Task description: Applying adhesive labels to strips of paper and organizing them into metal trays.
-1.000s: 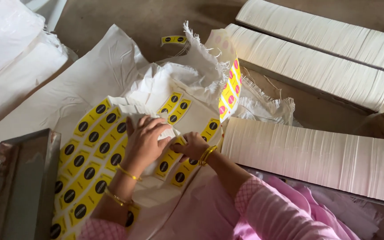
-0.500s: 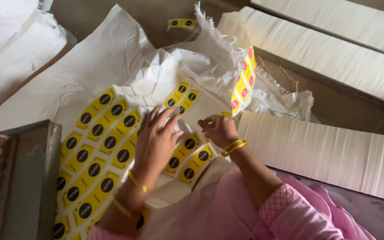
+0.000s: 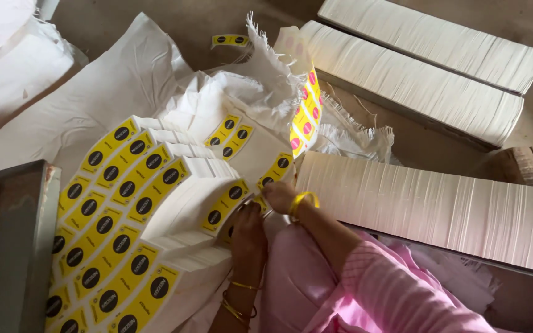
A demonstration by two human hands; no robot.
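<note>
Head view. The left hand (image 3: 248, 231) has slid from atop the yellow label stacks (image 3: 118, 216) to their near edge, fingers pressed together under a tipped stack (image 3: 223, 206) of yellow labels with black discs. The right hand (image 3: 279, 196) (yellow bangle at the wrist) has drawn in just beside it, fingers curled at the same stack; their exact grip cannot be told. The stacks lie fanned on a white woven sack (image 3: 112, 98) on the floor; white paper bundles (image 3: 427, 203) lie near. Judged: a stack is being lifted free.
</note>
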